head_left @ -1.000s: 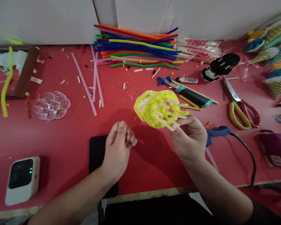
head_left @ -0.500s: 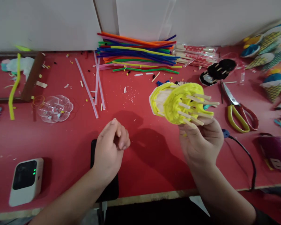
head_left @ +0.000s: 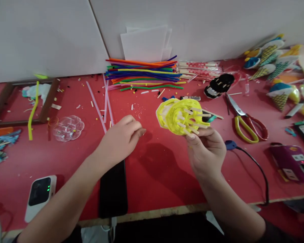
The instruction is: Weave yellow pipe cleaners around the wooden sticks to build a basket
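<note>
My right hand [head_left: 207, 148] grips a yellow pipe-cleaner craft piece [head_left: 180, 116] by its lower right side, above the red table. Fuzzy yellow strands are wound around pale wooden sticks, whose ends poke out to the right; a pale flat base shows at its left. My left hand [head_left: 125, 136] hovers left of the craft piece, apart from it. Its fingers are curled and the thumb presses against them; whatever they may hold is hidden. A similar black piece [head_left: 219, 85] stands farther back on the right.
Colourful pipe cleaners [head_left: 144, 74] lie along the back wall. Scissors [head_left: 248, 118] rest at right, near a purple box [head_left: 292, 162] and cable. A black phone [head_left: 113, 192] lies below my left arm. Left are a clear bead tray [head_left: 69, 128] and a wooden frame [head_left: 47, 101].
My left hand has moved up and away from the phone, turning its back upward. My right hand still holds the yellow craft piece. The camera view has tilted up somewhat.
</note>
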`<state>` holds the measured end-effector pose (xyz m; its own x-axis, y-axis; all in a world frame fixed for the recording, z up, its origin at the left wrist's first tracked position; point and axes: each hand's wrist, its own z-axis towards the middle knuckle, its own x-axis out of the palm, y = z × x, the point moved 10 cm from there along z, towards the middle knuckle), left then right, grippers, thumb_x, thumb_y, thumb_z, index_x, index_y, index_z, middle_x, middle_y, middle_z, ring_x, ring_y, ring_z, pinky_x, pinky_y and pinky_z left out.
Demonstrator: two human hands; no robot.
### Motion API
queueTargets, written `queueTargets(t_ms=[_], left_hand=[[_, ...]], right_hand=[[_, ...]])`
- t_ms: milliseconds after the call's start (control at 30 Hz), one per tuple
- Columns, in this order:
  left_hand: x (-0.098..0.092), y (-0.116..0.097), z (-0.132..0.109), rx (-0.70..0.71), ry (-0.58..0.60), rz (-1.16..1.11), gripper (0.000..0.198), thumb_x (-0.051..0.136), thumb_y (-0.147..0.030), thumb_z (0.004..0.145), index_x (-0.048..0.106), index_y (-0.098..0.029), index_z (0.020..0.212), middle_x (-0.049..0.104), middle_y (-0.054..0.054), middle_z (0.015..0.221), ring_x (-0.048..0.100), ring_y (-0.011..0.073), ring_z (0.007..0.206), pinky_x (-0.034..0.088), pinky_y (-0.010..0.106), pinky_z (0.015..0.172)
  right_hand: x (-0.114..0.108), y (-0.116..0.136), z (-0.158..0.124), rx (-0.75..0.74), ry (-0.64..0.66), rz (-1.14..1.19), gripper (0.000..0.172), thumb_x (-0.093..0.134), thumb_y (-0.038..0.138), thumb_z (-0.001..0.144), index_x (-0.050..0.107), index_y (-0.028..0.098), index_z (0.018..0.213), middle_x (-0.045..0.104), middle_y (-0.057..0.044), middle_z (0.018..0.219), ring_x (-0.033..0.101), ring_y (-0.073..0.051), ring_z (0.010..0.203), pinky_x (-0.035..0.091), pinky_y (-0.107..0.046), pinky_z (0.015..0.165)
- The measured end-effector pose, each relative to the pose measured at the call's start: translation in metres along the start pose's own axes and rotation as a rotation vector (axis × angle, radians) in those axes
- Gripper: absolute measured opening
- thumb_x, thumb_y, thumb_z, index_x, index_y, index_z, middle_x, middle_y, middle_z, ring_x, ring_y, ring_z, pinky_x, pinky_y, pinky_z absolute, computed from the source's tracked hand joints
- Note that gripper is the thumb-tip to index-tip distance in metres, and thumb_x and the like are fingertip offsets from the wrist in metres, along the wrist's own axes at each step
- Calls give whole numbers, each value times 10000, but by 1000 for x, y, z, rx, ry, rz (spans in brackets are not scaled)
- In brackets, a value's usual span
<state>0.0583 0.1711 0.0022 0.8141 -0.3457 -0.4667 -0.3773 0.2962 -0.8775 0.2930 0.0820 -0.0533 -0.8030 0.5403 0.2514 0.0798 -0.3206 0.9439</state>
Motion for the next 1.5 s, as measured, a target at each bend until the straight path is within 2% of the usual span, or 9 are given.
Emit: queueTargets(t_ms=[67,267,533,800,933,1033,1167,1300,1500], left_hand=[[25,14,3,26,136,423,55,699,-249,893,728,-203,882,686,102,1027,665,280,950,544,451,908],[58,34,-27,87,364,886,707,733,-491,924,541,-182,1531,378,231,1694,323,503,1544,216,777,1209],[92,33,-63,359,513,799,830,602,-718,919,381,-350,1629,400,94,1705,288,373,1614,99,676,1296],[55,70,31,118,366,900,844,582,-644,973,400,-140,1625,333,206,1717,212,414,1630,37,662,1300],[33,47,56,204,162,659,442,677,-500,947,748,-211,1273,607,160,1545,407,419,1532,32,699,1279],[5,35,49,61,-131,323,183,619,-312,979,766,-244,893,743,16,700,734,254,951,345,552,1221],[-2,28,3,-181,-387,-283,23,651,-250,940,650,-245,917,635,-41,620,596,141,529,545,260,604],[47,21,-38,-416,-176,-716,111,734,-265,852,704,-200,937,640,-18,764,544,99,497,580,255,484],[62,17,-44,-300,-98,-815,109,790,-233,838,796,-210,944,731,27,881,655,131,716,608,196,544]], right_hand=[[0,2,0,-17,-5,-4,236,931,329,728,716,238,768,712,36,827,692,-118,792,597,-267,710],[-1,7,1,-48,-8,-46,248,908,366,754,696,241,785,692,28,813,684,-135,785,586,-285,698],[2,6,-2,-37,28,-5,197,904,288,759,716,246,798,707,40,849,692,-121,818,583,-273,754],[7,7,-4,-48,69,-10,182,896,265,769,715,258,791,695,56,791,671,-112,768,582,-269,735],[7,6,-4,-40,82,1,172,897,269,769,728,263,801,718,46,841,695,-114,815,590,-261,733],[8,5,-4,-31,92,-40,178,896,308,766,728,259,798,736,27,881,720,-136,832,618,-293,742],[14,12,-5,-55,126,-98,178,882,307,768,712,254,770,736,26,827,728,-139,786,630,-293,719],[24,18,-9,-58,194,-125,153,864,243,768,711,256,771,758,36,804,744,-129,740,624,-253,666],[39,18,-18,-35,320,-181,135,851,261,796,717,243,795,801,6,903,771,-153,781,653,-276,676]])
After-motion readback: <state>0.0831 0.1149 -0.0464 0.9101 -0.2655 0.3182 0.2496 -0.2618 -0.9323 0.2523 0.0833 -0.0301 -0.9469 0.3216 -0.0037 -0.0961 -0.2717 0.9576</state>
